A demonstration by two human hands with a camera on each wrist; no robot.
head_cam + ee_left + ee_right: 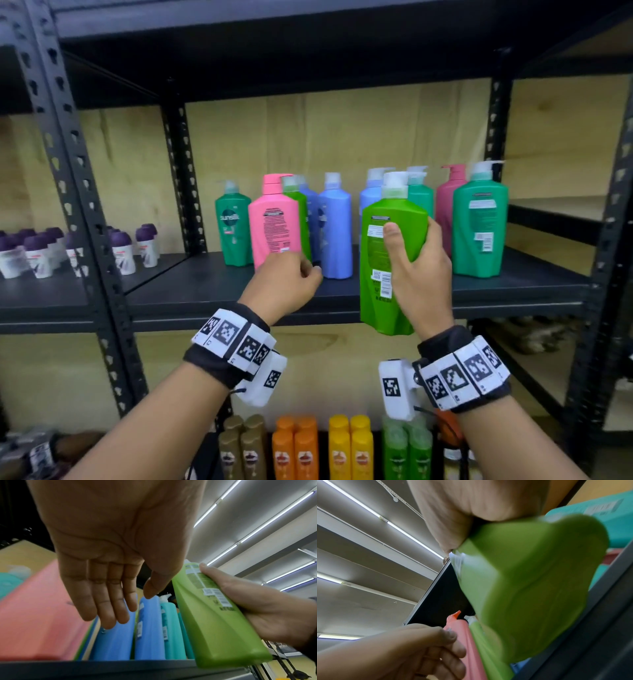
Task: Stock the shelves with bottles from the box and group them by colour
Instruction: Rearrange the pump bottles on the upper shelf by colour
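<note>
i face a black metal rack (85, 192) with punched uprights, backed by pale plywood panelling (342, 137). its dark shelf board (205, 291) runs across in front of me, and another board (274, 20) hangs overhead in shadow. above, a grey ceiling (257, 520) carries long strip lights (267, 526) in parallel rows, lit white.

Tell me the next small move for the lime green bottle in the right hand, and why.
Probably set the held lime bottle, gripped by the right hand, onto the shelf near the other lime bottle behind the pink one. The left hand, open there, seems to be making room.
</note>
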